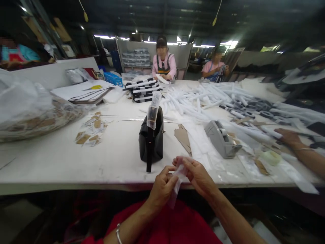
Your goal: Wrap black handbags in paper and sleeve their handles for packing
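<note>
Between my two hands, at the table's front edge, is a thin translucent plastic sleeve (175, 193). My left hand (162, 184) pinches it with thumb and fingers, and its lower end hangs toward my lap. My right hand (196, 173) grips the upper end of the same sleeve. Just beyond my hands a black handbag (156, 139) stands upright on the white table (114, 162). Its black strap runs down the near side, and a clear plastic wrap (153, 110) covers the strap's upper part.
A grey tape dispenser (223, 139) and a brown cardboard piece (183, 138) lie to the right. Small paper packets (92, 130) and a big plastic bag (38, 108) are left. White rolled strips (203, 96) pile up behind. Another person's hand (289, 137) reaches in from the right.
</note>
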`<state>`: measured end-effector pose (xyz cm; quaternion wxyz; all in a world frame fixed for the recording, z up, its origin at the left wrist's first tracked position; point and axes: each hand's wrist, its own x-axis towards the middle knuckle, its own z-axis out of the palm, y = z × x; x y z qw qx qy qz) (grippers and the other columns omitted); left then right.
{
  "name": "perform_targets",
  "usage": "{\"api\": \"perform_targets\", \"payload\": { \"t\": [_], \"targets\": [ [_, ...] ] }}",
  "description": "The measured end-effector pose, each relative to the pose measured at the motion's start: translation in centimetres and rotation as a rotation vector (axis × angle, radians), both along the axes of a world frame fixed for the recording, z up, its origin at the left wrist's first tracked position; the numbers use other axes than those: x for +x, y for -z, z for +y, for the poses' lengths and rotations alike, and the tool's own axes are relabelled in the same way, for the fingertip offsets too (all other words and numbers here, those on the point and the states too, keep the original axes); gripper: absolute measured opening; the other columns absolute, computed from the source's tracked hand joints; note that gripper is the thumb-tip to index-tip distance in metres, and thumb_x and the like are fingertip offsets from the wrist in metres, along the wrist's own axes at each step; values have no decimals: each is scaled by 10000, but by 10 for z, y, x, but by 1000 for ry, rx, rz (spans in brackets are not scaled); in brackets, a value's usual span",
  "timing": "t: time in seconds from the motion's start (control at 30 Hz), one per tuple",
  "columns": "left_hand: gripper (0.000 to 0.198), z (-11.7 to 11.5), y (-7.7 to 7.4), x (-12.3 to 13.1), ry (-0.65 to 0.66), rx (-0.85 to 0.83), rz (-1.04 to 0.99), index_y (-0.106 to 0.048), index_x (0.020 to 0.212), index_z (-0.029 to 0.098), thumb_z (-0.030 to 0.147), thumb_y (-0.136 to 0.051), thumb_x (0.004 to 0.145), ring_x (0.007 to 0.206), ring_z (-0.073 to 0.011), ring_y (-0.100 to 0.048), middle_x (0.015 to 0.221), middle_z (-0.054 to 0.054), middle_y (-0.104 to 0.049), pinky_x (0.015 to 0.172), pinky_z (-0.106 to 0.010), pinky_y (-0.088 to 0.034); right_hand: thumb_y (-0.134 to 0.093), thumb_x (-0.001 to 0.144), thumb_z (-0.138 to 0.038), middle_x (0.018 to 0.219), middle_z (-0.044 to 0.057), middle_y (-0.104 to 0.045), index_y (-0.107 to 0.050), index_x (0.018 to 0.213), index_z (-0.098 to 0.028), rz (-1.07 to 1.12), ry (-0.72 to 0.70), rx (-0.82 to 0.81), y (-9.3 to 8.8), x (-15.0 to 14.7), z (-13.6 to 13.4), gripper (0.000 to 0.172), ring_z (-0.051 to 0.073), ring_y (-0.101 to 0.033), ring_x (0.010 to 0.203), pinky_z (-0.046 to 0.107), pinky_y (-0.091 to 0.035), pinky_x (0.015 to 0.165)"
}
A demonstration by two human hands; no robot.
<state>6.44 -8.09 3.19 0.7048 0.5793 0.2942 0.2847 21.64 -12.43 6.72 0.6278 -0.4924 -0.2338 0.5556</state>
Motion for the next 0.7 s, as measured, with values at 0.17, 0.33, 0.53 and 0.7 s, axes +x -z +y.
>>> {"api": "perform_targets", "payload": {
  "t": [0.17, 0.33, 0.53, 0.7],
  "targets": [
    [232, -4, 1, -23, -119, 65, 183, -537, 850, 181, 401, -597, 810, 461, -83, -367, 543, 63, -471, 453, -201, -242, -762, 724, -579, 863, 98, -754, -768, 895, -155, -342, 49, 11, 5, -12, 21, 457, 217, -670, 786, 304, -505, 700],
    [264, -7, 5, -49, -234, 101, 257, -459, 703, 193, 403, -582, 804, 483, -86, -344, 535, 65, -416, 470, -218, -245, -778, 704, -556, 752, 67, -722, -765, 808, -158, -324, -29, 49, 8, -28, 31, 411, 186, -612, 687, 293, -483, 647],
    [409, -6, 8, -80, -184, 108, 81, -585, 912, 155, 502, -714, 741, 750, -161, -530, 837, -27, -615, 669, -247, -410, -783, 693, -487, 688, 44, -665, -721, 650, -162, -469, -188, 85, 13, -68, 31, 334, 179, -578, 671, 280, -464, 648],
    [528, 5, 14, -84, -314, -24, -10, -564, 779, 153, 654, -714, 700, 628, -122, -449, 671, 13, -514, 570, -234, -351, -758, 669, -557, 616, 24, -589, -637, 523, -172, -563, -232, 112, 23, -89, 42, 429, 171, -538, 616, 273, -434, 595]
  ]
}}
